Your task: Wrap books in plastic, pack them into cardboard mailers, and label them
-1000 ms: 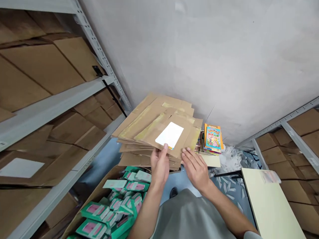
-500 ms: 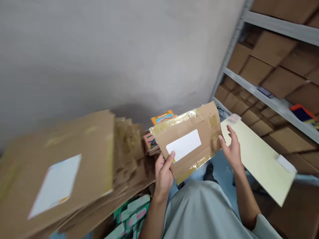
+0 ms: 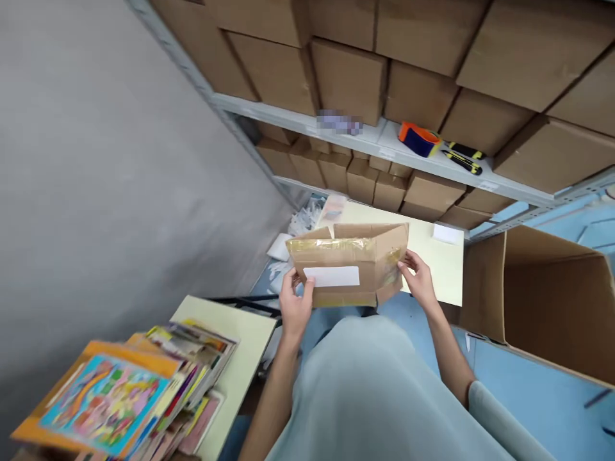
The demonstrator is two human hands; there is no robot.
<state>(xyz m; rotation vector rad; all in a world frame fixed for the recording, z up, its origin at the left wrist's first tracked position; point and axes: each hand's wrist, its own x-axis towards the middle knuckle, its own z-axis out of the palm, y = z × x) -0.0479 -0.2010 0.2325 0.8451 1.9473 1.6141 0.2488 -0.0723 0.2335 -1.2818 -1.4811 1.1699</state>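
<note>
A small cardboard box (image 3: 341, 259), partly unfolded, is held up between my two hands in front of my lap. Yellowish tape runs along its edges, and a white label is stuck on the near side. My left hand (image 3: 295, 304) grips the left end, its thumb on the panel beside the label. At the right end, my right hand (image 3: 417, 276) pinches the side panel between thumb and fingers. Behind the box stands a pale table (image 3: 432, 272) with a small white item on its right part.
A metal shelf (image 3: 307, 128) full of cardboard boxes stands ahead, holding an orange-and-blue tape dispenser (image 3: 418, 139) and yellow-black utility knives (image 3: 464, 160). At lower left, a pile of colourful books (image 3: 125, 397) sits on another table. A big open carton (image 3: 485, 288) stands at right.
My view has swung right toward the shelf. The flattened box has opened into shape, and my right hand, previously loose near its edge, now grips its right end.
</note>
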